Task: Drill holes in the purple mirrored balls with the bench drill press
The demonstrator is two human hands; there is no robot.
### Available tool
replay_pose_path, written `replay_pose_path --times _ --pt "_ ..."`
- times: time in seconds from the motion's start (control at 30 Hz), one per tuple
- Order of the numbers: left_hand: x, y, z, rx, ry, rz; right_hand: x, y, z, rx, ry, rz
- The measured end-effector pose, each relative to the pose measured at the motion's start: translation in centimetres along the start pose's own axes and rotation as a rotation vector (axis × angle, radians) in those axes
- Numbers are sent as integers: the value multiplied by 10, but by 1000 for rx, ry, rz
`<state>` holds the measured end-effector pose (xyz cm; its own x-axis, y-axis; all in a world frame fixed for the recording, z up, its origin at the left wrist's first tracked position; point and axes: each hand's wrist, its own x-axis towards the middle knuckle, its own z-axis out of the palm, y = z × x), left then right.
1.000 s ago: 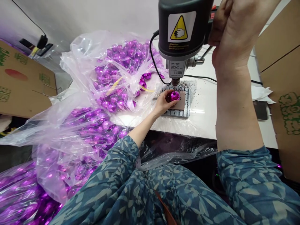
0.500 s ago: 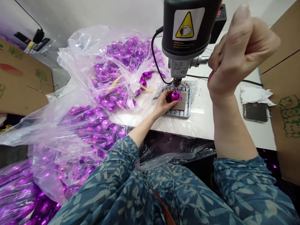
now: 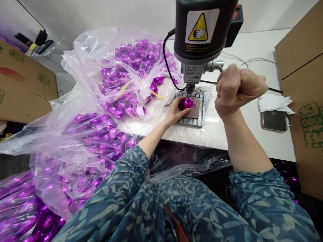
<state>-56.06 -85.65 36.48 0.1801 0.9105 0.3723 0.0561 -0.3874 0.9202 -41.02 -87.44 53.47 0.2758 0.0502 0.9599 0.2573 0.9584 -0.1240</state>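
Under the drill press (image 3: pixel 200 33), my left hand (image 3: pixel 176 111) grips a shiny purple faceted ball (image 3: pixel 189 103) between thumb and fingers. The ball rests on a brown board (image 3: pixel 194 113) lying on the slotted metal base plate (image 3: pixel 202 117). Just above the ball is the drill chuck (image 3: pixel 190 88); whether the bit touches the ball I cannot tell. My right hand (image 3: pixel 236 89) is closed round the press's feed lever (image 3: pixel 220 68), most of which the fist hides.
Clear plastic bags (image 3: pixel 83 80) full of purple balls (image 3: pixel 136 55) fill the left side. A phone (image 3: pixel 274 121) lies under a white tissue (image 3: pixel 275 103) at right, beside a cardboard box (image 3: pixel 302 101). Dark shavings surround the base plate, and a black cable (image 3: pixel 165 57) loops beside the press.
My right hand has come down and to the left, pulling the feed lever lower. My left hand and the ball stay in place.
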Motion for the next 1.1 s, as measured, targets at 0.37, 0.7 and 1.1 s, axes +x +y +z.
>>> replay_pose_path --times 0.37,0.7,1.1 --pt "-2 7 0 24 5 12 -18 6 -12 -100 -103 -22" --pt "-2 20 4 108 88 -60 103 -9 46 62 -32 622" --pt "-12 81 -71 374 -235 -35 111 0 61 194 228 698"
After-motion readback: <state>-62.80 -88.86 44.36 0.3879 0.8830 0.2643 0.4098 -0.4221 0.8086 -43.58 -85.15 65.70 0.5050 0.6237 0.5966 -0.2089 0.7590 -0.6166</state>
